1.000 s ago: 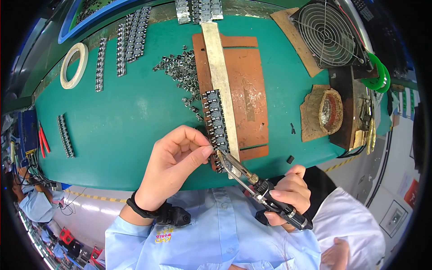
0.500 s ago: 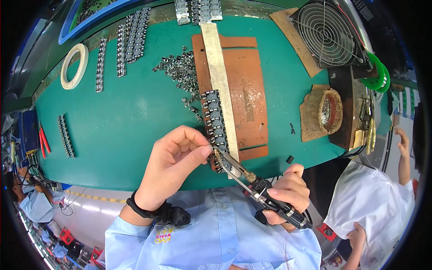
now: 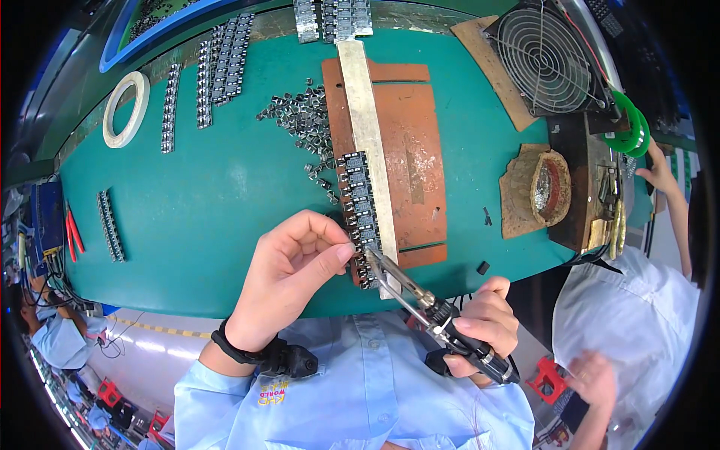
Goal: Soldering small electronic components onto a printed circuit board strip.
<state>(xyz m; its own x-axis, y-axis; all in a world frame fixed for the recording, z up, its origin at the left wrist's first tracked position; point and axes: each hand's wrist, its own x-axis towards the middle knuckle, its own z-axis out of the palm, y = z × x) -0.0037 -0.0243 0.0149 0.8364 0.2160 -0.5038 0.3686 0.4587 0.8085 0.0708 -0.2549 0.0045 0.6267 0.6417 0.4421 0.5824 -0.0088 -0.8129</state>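
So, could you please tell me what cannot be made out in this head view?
All in the head view:
- What, if anything, the left hand pinches: its own grip hides it.
- Whether the soldering iron touches the component strip: too small to tell.
- The blue tray's far end: cut off by the upper edge.
- The co-worker's lower hand: blurred.

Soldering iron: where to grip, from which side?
Likely best by the black handle, from the lower right, as the right hand holds it: the thick handle slants that way, while the slim bare-metal end points up-left at the black component strip.
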